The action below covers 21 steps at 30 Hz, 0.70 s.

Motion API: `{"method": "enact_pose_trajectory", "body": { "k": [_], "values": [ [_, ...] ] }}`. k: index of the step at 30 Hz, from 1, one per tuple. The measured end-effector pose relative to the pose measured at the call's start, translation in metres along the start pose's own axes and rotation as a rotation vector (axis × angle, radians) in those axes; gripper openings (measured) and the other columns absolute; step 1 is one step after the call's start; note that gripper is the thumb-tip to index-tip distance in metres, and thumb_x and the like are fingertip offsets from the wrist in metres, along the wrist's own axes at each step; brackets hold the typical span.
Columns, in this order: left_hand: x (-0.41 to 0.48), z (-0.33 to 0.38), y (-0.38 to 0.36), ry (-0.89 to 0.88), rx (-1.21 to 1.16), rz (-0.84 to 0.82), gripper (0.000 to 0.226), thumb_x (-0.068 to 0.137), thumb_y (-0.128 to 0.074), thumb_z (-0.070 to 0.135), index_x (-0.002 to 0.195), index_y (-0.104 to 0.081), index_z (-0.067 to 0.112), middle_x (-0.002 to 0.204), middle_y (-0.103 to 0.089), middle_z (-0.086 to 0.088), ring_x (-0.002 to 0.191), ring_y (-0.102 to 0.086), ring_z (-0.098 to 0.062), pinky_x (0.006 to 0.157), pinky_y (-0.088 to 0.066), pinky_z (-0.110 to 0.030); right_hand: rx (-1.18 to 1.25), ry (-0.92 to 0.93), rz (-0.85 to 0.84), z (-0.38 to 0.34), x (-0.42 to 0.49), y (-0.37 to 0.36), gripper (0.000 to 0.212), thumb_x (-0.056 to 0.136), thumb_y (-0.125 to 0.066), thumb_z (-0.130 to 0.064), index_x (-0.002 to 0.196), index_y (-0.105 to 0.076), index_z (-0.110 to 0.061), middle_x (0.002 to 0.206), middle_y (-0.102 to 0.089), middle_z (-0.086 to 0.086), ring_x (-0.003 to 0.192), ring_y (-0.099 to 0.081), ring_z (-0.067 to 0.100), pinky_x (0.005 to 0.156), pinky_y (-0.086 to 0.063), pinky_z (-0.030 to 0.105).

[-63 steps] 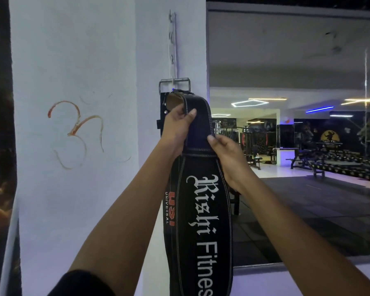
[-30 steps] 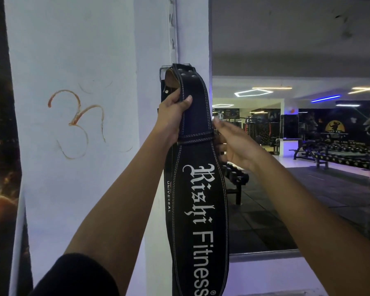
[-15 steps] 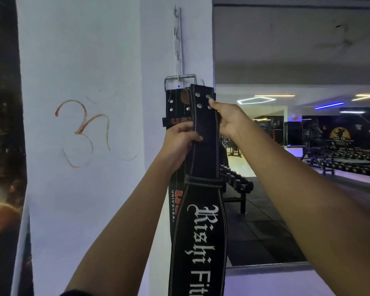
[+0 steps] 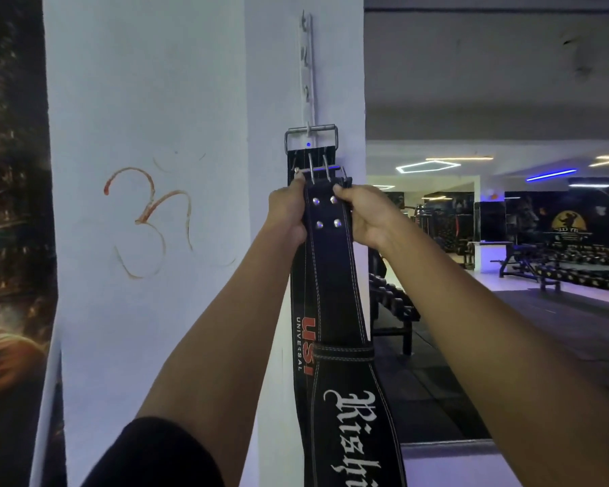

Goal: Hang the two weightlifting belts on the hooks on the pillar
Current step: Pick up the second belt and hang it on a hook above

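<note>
A white hook rail [image 4: 307, 72] runs down the white pillar [image 4: 176, 100]. One black belt hangs flat against the pillar, its steel buckle [image 4: 311, 138] caught on the lowest hook and its red USI lettering [image 4: 307, 346] showing lower down. In front of it I hold a second black belt [image 4: 331, 275] with white gothic lettering. My left hand [image 4: 289, 212] and my right hand [image 4: 362, 216] grip its riveted top end from either side, just below the first belt's buckle. The second belt's buckle prongs stick up between my hands.
An orange symbol [image 4: 148, 219] is painted on the pillar's left face. A dark poster [image 4: 11, 240] borders the pillar on the left. To the right, a gym floor with dumbbell racks [image 4: 577, 268] and benches lies behind a low ledge [image 4: 471, 458].
My hands moved up the second belt from its mid strap to its riveted buckle end. That end rose in front of the hung belt, and both hands now pinch it just under the hooks.
</note>
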<state>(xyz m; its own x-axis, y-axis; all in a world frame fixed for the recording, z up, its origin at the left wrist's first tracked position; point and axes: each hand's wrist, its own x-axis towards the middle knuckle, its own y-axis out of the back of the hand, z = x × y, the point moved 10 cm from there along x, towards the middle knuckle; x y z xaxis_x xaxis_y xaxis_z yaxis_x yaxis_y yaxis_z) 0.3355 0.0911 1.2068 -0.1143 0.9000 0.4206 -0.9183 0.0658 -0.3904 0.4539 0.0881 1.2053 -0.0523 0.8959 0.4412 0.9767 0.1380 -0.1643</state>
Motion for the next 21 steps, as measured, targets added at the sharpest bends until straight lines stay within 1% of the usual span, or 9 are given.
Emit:
{"method": "enact_pose_trajectory", "body": {
  "k": [3,5,7,9,11,13,15,18,21],
  "values": [
    [0.005,-0.006,0.002,-0.012,-0.021,0.003,0.028,0.096,-0.046,0.019,0.073,-0.059,0.011,0.069,-0.062,-0.007,0.055,-0.06,-0.019,0.05,-0.053,-0.025,-0.003,0.024,0.123,-0.012,0.008,0.003,0.034,0.097,-0.047,-0.035,0.108,-0.059,-0.006,0.091,-0.067,0.01,0.074,-0.065,0.023,0.071,-0.057,0.038],
    [0.006,-0.004,0.004,-0.051,-0.025,0.007,0.03,0.096,-0.046,0.019,0.071,-0.059,0.01,0.068,-0.061,-0.006,0.057,-0.059,-0.02,0.055,-0.054,-0.029,-0.026,0.068,0.195,-0.018,0.013,0.005,0.038,0.098,-0.045,-0.033,0.126,-0.046,-0.008,0.103,-0.064,0.011,0.079,-0.063,0.022,0.066,-0.058,0.036],
    [0.01,-0.003,0.005,-0.087,-0.014,0.01,0.023,0.096,-0.047,0.021,0.08,-0.058,0.007,0.072,-0.06,-0.007,0.063,-0.058,-0.023,0.061,-0.053,-0.032,-0.094,0.118,0.205,-0.023,0.014,0.0,0.033,0.1,-0.04,-0.027,0.126,-0.048,-0.009,0.098,-0.063,0.01,0.081,-0.062,0.023,0.073,-0.057,0.041],
    [0.013,-0.002,0.008,-0.097,-0.035,0.014,0.014,0.095,-0.05,0.024,0.103,-0.051,0.013,0.082,-0.06,-0.006,0.069,-0.058,-0.022,0.06,-0.051,-0.031,-0.142,0.166,0.245,-0.028,0.016,-0.002,0.03,0.1,-0.04,-0.026,0.115,-0.058,-0.007,0.101,-0.064,0.012,0.09,-0.062,0.027,0.089,-0.055,0.048],
    [0.013,0.001,0.006,-0.103,-0.037,-0.019,0.024,0.095,-0.051,0.026,0.115,-0.051,0.014,0.092,-0.063,-0.007,0.07,-0.058,-0.019,0.053,-0.048,-0.027,-0.161,0.209,0.295,-0.033,0.013,-0.004,0.027,0.099,-0.042,-0.027,0.095,-0.064,-0.011,0.101,-0.065,0.013,0.095,-0.062,0.029,0.094,-0.052,0.05],
    [0.016,0.009,0.005,-0.139,-0.037,-0.04,0.025,0.095,-0.051,0.023,0.114,-0.058,0.009,0.087,-0.064,-0.006,0.066,-0.058,-0.017,0.048,-0.048,-0.024,-0.189,0.246,0.356,-0.034,0.019,-0.001,0.03,0.096,-0.044,-0.031,0.078,-0.064,-0.019,0.103,-0.068,0.013,0.099,-0.063,0.032,0.093,-0.053,0.052],
    [0.016,0.018,0.007,-0.176,-0.047,-0.042,0.016,0.094,-0.053,0.019,0.099,-0.063,0.009,0.079,-0.063,-0.005,0.067,-0.06,-0.02,0.058,-0.057,-0.031,-0.212,0.268,0.417,-0.032,0.028,0.006,0.032,0.09,-0.046,-0.039,0.07,-0.066,-0.023,0.114,-0.065,0.019,0.107,-0.062,0.036,0.088,-0.055,0.05],
    [0.026,0.035,0.011,-0.287,0.089,-0.016,0.015,0.087,-0.06,0.029,0.081,-0.069,0.019,0.077,-0.066,-0.004,0.081,-0.065,-0.028,0.081,-0.056,-0.045,-0.144,0.29,0.431,-0.039,0.022,0.005,0.029,0.094,-0.05,-0.033,0.073,-0.068,-0.021,0.119,-0.06,0.014,0.081,-0.066,0.028,0.066,-0.059,0.034],
    [0.036,0.046,0.004,-0.323,0.131,-0.061,0.017,0.091,-0.057,0.026,0.091,-0.068,0.013,0.071,-0.062,0.003,0.065,-0.059,-0.014,0.063,-0.05,-0.03,-0.098,0.311,0.366,-0.049,0.029,0.0,0.024,0.097,-0.049,-0.022,0.083,-0.067,-0.013,0.078,-0.062,0.003,0.057,-0.053,0.015,0.055,-0.047,0.025]
  ]
}}
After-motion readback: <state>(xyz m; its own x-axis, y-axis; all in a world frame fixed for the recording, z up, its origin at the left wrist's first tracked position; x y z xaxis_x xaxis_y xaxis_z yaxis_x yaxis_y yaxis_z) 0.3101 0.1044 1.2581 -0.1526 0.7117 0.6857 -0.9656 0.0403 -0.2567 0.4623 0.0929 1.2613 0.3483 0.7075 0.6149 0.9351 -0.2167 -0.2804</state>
